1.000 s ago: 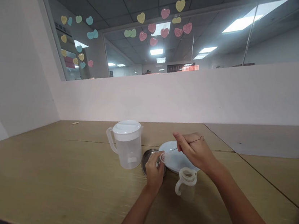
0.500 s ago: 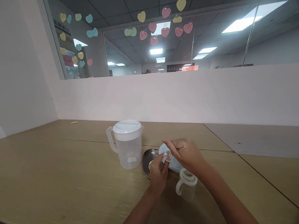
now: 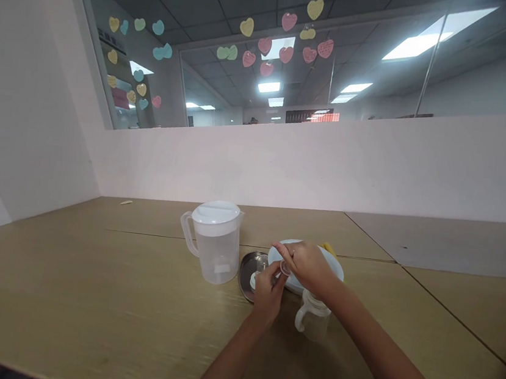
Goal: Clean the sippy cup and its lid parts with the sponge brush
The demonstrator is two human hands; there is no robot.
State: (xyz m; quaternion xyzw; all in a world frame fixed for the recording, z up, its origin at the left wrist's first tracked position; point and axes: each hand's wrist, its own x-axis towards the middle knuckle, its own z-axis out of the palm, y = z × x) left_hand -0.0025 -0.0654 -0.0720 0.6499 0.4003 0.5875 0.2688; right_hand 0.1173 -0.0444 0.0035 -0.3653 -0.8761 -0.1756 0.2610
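Observation:
In the head view, my left hand [image 3: 268,293] pinches a small clear round piece [image 3: 285,269], like a little cup or cap, between thumb and fingers. My right hand [image 3: 310,267] is curled over the same piece from the right, touching its upper side; its fingertips are mostly hidden. Below the right wrist stands a clear jar [image 3: 313,326] with a white handle. A white plate [image 3: 338,269] lies behind both hands. Partly covered by the left hand is a round metal dish [image 3: 247,269] with small white and clear parts in it.
A translucent lidded pitcher [image 3: 218,250] stands left of the dish. Something yellow [image 3: 329,248] shows at the plate's back edge. A small flat pale scrap [image 3: 126,202] lies at the back left of the table. Behind the table rises a white wall [image 3: 219,167].
My right hand has drawn in closer over the clear piece, uncovering more of the plate and the yellow thing. My left hand keeps its pinch. The camera view has shifted slightly.

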